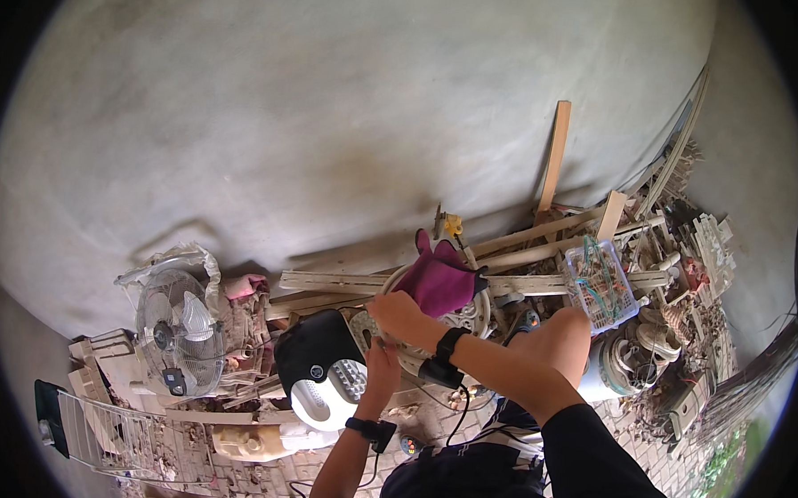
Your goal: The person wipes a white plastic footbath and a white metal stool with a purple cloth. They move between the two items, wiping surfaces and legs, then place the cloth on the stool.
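Observation:
My left hand (382,362) is closed beside the black-and-white box-shaped thing (317,342), which has a pale panel full of holes. A small dark thing seems to be between its fingers, too small to name. Just above and to the right, my right hand (405,320) is closed, its fingertips turned away from view, so I cannot tell what it grips. Beyond the right hand lies a purple cloth item with dark edges (444,282). It rests on a round, pale openwork seat (479,313). Each wrist wears a black band with a small box.
A standing fan (180,333) lies at the left, near a wire rack (110,432). Wooden planks (331,282) run along the wall. To the right are a pale plastic basket (601,286) of tangled strands, a bucket (624,366) and piled scrap. A torso-shaped form (253,441) lies below.

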### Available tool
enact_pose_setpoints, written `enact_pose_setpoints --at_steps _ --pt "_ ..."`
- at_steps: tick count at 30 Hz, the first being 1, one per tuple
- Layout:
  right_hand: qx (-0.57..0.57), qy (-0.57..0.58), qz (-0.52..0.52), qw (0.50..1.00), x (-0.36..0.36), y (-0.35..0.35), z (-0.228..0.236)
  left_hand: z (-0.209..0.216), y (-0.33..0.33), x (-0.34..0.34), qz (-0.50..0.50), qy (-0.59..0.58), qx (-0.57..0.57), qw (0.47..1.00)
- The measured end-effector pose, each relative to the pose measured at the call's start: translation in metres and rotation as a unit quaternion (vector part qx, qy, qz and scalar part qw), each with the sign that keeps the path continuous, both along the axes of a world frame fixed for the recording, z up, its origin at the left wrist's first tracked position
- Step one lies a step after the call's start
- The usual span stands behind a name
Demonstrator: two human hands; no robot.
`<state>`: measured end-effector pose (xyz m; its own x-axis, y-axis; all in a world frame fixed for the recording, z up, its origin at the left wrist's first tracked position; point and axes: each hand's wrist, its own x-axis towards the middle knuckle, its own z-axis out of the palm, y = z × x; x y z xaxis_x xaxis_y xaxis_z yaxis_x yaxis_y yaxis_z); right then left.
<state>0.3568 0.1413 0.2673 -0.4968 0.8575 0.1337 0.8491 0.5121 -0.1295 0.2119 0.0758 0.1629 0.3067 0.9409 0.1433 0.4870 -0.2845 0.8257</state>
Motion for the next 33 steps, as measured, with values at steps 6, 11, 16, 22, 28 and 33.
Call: enact_pose_setpoints --at_steps 6,11,16,22,28,33 --pt "0.047 0.057 0.000 0.997 0.005 -0.031 0.000 -0.024 -0.013 -0.014 -0.004 0.008 0.139 0.990" --pt "0.108 -0.023 -0.121 0.986 0.013 0.004 -0.005 -0.013 -0.022 -0.017 -0.003 -0.034 0.006 0.999" --pt "0.070 0.051 -0.109 0.990 0.002 0.000 -0.011 -0.009 -0.022 -0.015 0.018 -0.033 0.059 0.998" --pt "0.029 0.038 -0.007 0.999 0.006 -0.024 -0.012 -0.003 -0.012 -0.010 -0.007 -0.001 0.129 0.992" --pt "0.118 -0.028 -0.098 0.988 0.030 0.024 -0.020 0.019 -0.018 -0.009 -0.001 -0.043 0.027 0.999" --pt "0.108 -0.011 -0.068 0.992 0.016 0.011 -0.034 0.017 -0.016 0.001 0.022 -0.035 0.068 0.997"
